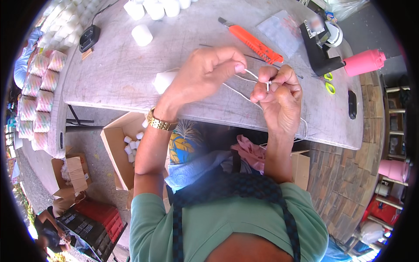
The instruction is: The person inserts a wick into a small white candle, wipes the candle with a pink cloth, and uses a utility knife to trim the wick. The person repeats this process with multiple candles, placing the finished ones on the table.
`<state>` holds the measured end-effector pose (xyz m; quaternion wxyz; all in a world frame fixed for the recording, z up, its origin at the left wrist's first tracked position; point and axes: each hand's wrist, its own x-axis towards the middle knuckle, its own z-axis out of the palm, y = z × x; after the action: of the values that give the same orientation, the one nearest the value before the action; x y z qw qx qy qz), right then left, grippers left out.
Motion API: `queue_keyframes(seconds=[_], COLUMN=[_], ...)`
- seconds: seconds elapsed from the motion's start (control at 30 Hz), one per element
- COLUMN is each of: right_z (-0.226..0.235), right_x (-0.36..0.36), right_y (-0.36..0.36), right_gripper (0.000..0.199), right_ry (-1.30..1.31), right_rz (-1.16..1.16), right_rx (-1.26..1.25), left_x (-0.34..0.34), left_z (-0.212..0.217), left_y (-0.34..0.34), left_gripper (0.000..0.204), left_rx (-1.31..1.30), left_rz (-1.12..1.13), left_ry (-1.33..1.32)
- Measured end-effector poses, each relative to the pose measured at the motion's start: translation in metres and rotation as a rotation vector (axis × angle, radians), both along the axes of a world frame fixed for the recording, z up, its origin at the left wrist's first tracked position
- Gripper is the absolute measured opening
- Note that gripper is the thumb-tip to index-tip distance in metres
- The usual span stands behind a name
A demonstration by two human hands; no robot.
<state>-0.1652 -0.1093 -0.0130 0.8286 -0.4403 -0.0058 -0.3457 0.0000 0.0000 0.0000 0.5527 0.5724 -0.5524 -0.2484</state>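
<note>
A thin white cord [238, 92] runs between my hands above the near edge of the table. My left hand [207, 70], with a gold watch or bracelet [160, 121] at its wrist, is closed and pinches the cord between thumb and finger. My right hand [281, 98] is closed too, its fingertips pinching the cord at what looks like a small knot or loop [268, 84]. More cord loops down past the right wrist. Partly hidden behind my left wrist, a white cylinder [162, 82] sits on the table.
On the table [109, 70] lie an orange cutter knife [255, 43], a clear plastic bag [279, 29], a black tape dispenser [321, 54], a pink bottle [364, 62], yellow-green scissors [330, 83] and another white cylinder [142, 35]. Below stands a cardboard box [115, 144]; wrapped packs [45, 100] are stacked left.
</note>
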Motion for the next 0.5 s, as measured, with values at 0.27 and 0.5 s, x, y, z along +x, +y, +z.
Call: queue_keyframes(seconds=[0.27, 0.5], right_z=[-0.001, -0.002], right_x=[-0.003, -0.001], right_y=[0.011, 0.022], right_gripper=[0.02, 0.022], right_ry=[0.028, 0.057], right_rz=[-0.159, -0.267], right_rx=[-0.073, -0.114], left_x=[-0.002, 0.001], left_z=[-0.002, -0.016], left_y=[0.002, -0.003], left_gripper=[0.01, 0.01], left_rx=[0.016, -0.093], left_rz=[0.075, 0.212], left_ry=[-0.041, -0.13])
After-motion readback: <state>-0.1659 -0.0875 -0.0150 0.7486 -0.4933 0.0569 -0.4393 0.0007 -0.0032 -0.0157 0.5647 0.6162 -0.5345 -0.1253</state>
